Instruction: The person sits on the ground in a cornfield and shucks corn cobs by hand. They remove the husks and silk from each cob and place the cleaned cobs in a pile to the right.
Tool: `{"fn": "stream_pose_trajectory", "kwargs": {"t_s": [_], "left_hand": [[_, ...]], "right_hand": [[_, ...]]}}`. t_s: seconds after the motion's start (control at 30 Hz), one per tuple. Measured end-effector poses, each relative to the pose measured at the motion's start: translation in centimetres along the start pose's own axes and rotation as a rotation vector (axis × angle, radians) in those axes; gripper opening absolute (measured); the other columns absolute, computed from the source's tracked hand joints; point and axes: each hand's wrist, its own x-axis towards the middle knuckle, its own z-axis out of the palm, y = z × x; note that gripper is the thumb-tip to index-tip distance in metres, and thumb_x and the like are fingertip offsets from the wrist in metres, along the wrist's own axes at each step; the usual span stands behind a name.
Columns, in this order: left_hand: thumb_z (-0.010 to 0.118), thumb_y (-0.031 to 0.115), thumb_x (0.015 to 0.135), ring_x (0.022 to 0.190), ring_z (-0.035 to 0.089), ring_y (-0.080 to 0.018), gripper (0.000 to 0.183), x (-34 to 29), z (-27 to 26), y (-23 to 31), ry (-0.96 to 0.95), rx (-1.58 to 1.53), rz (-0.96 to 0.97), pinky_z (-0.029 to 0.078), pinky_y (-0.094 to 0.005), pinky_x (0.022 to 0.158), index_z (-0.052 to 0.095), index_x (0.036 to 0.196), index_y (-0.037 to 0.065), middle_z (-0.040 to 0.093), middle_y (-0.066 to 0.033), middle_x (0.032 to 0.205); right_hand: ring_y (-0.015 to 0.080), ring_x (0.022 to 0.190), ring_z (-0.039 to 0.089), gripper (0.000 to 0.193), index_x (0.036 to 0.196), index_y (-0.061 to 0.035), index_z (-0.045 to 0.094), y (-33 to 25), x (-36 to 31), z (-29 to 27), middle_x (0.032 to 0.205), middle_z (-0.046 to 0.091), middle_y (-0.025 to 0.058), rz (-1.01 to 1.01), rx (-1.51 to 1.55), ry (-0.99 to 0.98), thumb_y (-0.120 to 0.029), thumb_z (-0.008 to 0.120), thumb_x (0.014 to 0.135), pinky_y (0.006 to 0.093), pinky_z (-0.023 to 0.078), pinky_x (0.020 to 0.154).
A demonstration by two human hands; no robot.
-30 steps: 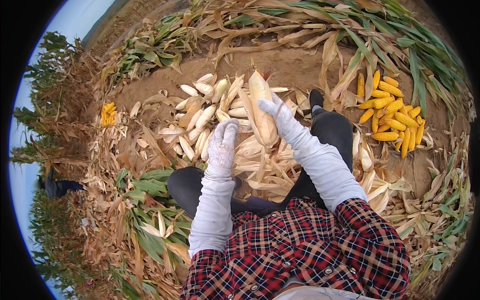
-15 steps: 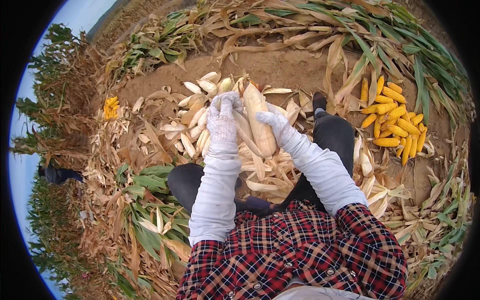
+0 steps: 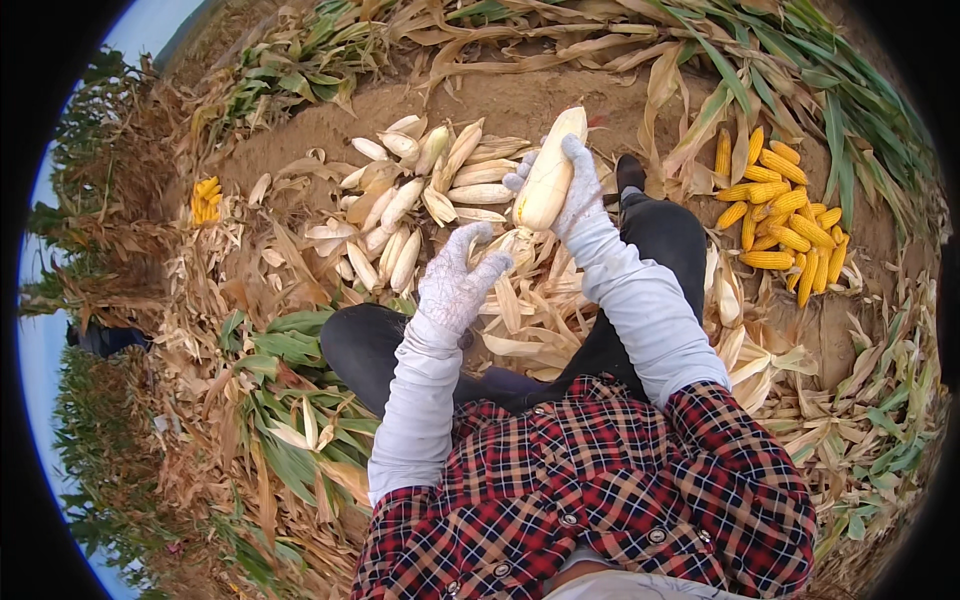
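Observation:
My right hand (image 3: 580,192), in a whitish glove, grips an ear of corn (image 3: 552,170) wrapped in pale inner husk. The ear tilts with its upper end away from me; a little yellow shows near its lower end, where loose husk hangs. Lower and to the left, my gloved left hand (image 3: 462,278) is apart from the ear, its thumb and fingers spread with nothing visible between them. Just beyond that hand lies a pile of ears still in dry husk (image 3: 402,205). Stripped husks (image 3: 525,330) cover the ground between my legs.
Bare yellow cobs (image 3: 790,225) are heaped on the soil at the right, with a smaller yellow heap (image 3: 206,200) far left. Cut stalks and leaves (image 3: 560,50) curve along the far side. Green leaves (image 3: 310,400) lie by my left knee. A person (image 3: 105,338) is at the far left edge.
My left hand has come off the ear and moved down toward me, opening. My right hand has lifted the ear up and to the right. More of the husked-ear pile now shows.

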Motion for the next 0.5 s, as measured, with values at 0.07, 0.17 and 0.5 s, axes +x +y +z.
{"fn": "stream_pose_trajectory", "kwargs": {"t_s": [0.07, 0.17, 0.5], "left_hand": [[0.067, 0.035, 0.098, 0.109, 0.069, -0.0369, 0.041, 0.3, 1.0, 1.0, -0.088, 0.189, -0.004, 0.051, -0.0464, 0.096, 0.066, 0.126, 0.005, 0.072, -0.0193, 0.118], [0.065, 0.038, 0.099, 0.109, 0.067, -0.0411, 0.043, 0.6, 1.6, 1.7, -0.248, 0.217, -0.165, 0.051, -0.0486, 0.096, 0.066, 0.127, 0.006, 0.072, -0.023, 0.114], [0.064, 0.014, 0.095, 0.081, 0.073, -0.0304, 0.016, -1.3, 1.4, -0.3, -0.208, 0.179, 0.416, 0.057, -0.037, 0.073, 0.07, 0.102, 0.001, 0.072, -0.0134, 0.089]], "right_hand": [[0.0343, 0.082, 0.07, 0.053, 0.121, -0.0061, 0.052, 0.3, 0.0, 0.0, 0.094, 0.065, 0.0158, -0.016, -0.023, -0.025, -0.047, 0.069, 0.093, 0.0565, 0.062, 0.084], [0.0347, 0.08, 0.07, 0.056, 0.123, -0.0027, 0.051, 0.3, 0.2, -0.4, 0.093, 0.065, 0.0159, 0.021, -0.056, -0.058, -0.047, 0.068, 0.093, 0.0571, 0.062, 0.082], [0.0358, 0.078, 0.07, 0.059, 0.13, -0.0022, 0.05, 1.3, -0.1, -0.5, 0.095, 0.066, 0.0189, 0.147, -0.096, -0.032, -0.046, 0.068, 0.095, 0.0582, 0.062, 0.072]]}}
